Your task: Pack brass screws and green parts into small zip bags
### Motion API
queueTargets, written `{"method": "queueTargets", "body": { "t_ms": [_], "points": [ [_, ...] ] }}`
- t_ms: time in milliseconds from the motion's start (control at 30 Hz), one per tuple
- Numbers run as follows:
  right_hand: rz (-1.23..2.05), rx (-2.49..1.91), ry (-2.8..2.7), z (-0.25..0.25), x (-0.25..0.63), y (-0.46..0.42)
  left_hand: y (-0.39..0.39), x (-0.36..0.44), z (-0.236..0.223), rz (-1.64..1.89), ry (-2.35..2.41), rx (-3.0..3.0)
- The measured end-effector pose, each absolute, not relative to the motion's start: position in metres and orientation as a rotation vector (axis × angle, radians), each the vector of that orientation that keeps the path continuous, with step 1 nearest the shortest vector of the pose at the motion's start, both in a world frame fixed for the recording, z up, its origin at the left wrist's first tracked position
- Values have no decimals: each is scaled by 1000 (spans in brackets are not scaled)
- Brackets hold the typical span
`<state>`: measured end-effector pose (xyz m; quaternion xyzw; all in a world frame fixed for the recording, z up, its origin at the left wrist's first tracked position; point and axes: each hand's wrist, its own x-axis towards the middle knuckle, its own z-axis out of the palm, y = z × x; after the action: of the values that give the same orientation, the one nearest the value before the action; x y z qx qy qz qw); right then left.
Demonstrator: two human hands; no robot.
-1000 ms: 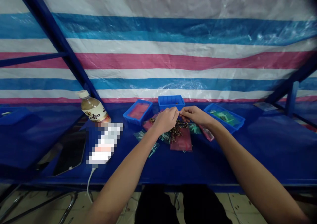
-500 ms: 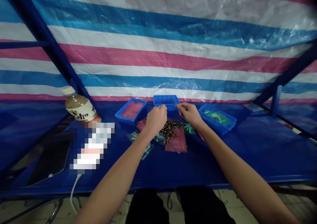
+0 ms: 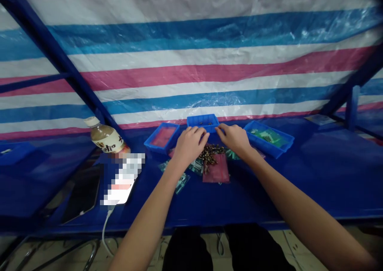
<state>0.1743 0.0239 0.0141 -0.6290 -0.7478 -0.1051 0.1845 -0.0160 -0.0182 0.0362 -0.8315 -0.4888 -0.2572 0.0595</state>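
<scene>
My left hand (image 3: 190, 142) is over the left side of a pile of small brass-coloured metal parts (image 3: 210, 154), its fingers slightly apart and nothing visible in them. To the right of the pile, my right hand (image 3: 235, 138) has its fingers bent forward and loosely apart, also with nothing visible in them. Just beyond both hands stands a small blue tray (image 3: 200, 119) with a few metal pieces inside. Under the pile's near side lies a pink plastic bag (image 3: 216, 173). Clear bags of metal pieces (image 3: 182, 182) lie to the left, partly behind my left forearm.
A blue bin (image 3: 151, 145) with pink bags stands left; another blue bin (image 3: 279, 151) with green-tinted bags stands right. Farther left are a drink bottle (image 3: 109, 139), a blurred-out phone with a white cable (image 3: 105, 227), and a dark tablet (image 3: 82, 195). A striped sheet (image 3: 209, 75) hangs behind.
Both hands have gone from closed, pinching fingers to looser, opened ones, and are lower at the near side of the middle tray. The view has shifted slightly left.
</scene>
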Motion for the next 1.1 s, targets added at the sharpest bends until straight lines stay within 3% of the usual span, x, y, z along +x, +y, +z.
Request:
{"method": "queueTargets", "body": {
  "t_ms": [167, 300, 500, 1100],
  "points": [
    [-272, -1820, -1990, 16, 179, 26, -93, -76, 44, -811, -1867, -2102],
    [-239, -1834, -1909, 12, 182, 29, -123, -135, 36, -401, -2356, -1541],
    [-202, -1841, -1870, 15, 182, 26, -110, -177, 26, 52, -2687, -1524],
    [-176, -1889, -1874, 21, 183, 23, -85, -190, 20, 207, -2611, -1582]
  ]
}}
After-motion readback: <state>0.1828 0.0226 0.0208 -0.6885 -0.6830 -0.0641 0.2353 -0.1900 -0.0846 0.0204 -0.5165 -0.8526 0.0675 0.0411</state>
